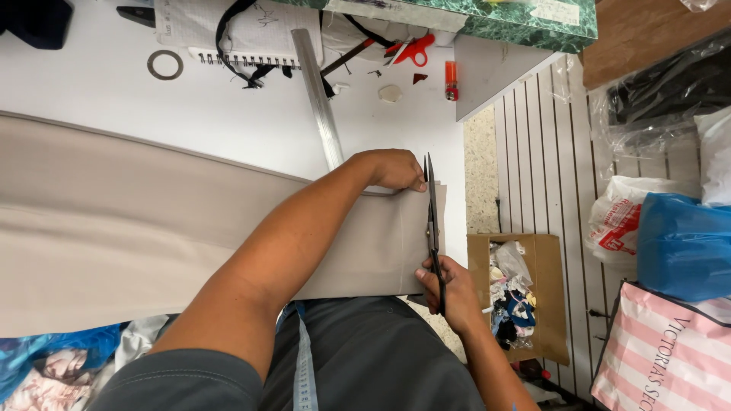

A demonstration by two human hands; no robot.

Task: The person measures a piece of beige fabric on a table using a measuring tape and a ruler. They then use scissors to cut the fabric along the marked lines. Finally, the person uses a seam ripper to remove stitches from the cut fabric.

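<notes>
A wide piece of beige fabric (114, 221) lies across the white table (213, 114). My left hand (396, 169) presses down on the fabric's far right corner, fingers curled. My right hand (449, 293) grips the handles of long black scissors (432, 221). The blades point away from me along the fabric's right edge, their tips next to my left hand's fingers. A blue measuring tape (304, 365) hangs down over my grey shirt.
A metal ruler (320, 99), spiral notebook (228, 34), tape ring (165, 65), red scissors (415, 49) and red lighter (451, 80) lie at the table's back. A cardboard box of fabric scraps (518, 293) and plastic bags (678, 243) sit on the floor at right.
</notes>
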